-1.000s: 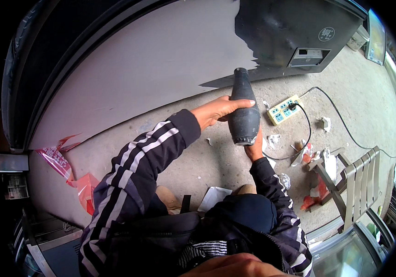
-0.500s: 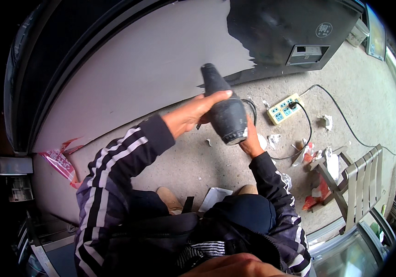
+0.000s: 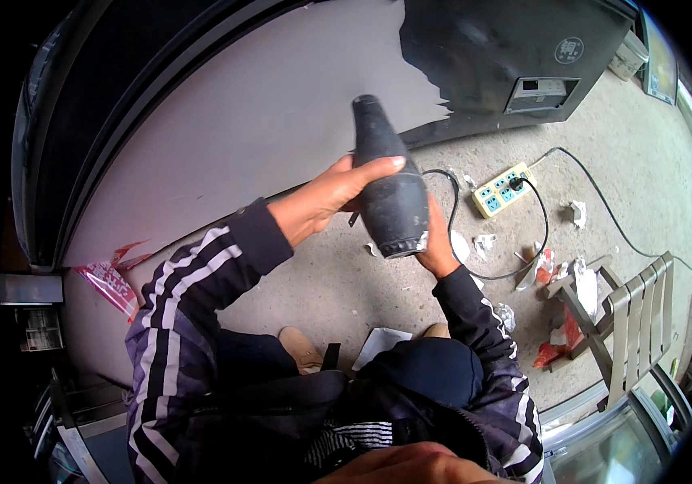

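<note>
Holding the dark bottle-shaped tool [image 3: 392,185] out in front of you, your left hand [image 3: 321,198] is clamped on its barrel from the left, thumb laid across the top and fingers curling away underneath. Your right hand [image 3: 441,242] sits against the barrel's right side near the wide end; its fingers pass out of sight behind the tool, so you cannot tell from here how tightly they close.

Note the long axis: it slants from the wide end, low and nearer your body, up and slightly left to the narrow tip, which aims away from you at the pale panel [image 3: 233,129] of the big cabinet. Your left hand is the nearer one to that tip, your right to the wide end. The tip overlaps the panel in view, but whether it touches is unclear.

To the right, a black cord [image 3: 547,219] curves across the concrete floor [image 3: 443,310] from the yellow power strip [image 3: 492,202]; its join with the tool is hidden.
</note>
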Action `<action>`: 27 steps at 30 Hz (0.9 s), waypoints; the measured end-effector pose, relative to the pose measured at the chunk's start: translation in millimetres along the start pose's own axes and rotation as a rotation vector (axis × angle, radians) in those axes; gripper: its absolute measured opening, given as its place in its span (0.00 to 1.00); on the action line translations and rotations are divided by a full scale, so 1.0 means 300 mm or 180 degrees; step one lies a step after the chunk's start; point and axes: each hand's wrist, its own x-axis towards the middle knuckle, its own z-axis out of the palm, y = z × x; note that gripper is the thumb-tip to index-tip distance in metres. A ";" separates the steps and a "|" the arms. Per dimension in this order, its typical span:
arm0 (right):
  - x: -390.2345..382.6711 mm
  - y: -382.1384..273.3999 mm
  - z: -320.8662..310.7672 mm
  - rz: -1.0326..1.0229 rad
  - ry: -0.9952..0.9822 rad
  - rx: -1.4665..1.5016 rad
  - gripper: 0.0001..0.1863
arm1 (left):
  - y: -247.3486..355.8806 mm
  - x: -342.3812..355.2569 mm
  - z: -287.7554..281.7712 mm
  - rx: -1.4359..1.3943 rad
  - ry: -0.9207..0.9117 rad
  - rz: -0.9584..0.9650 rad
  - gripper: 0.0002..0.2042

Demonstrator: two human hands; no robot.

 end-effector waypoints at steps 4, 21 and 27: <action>0.004 -0.010 -0.038 0.0070 0.0287 0.0104 0.25 | 0.021 0.063 0.022 0.0277 -0.0019 0.0116 0.48; 0.141 -0.114 -0.025 -0.0620 0.0173 -0.0300 0.23 | 0.136 -0.136 -0.007 0.0341 0.0327 0.0564 0.41; 0.175 -0.169 -0.088 -0.0585 0.0515 -0.0287 0.24 | 0.201 -0.105 0.003 0.0526 0.0149 0.0817 0.44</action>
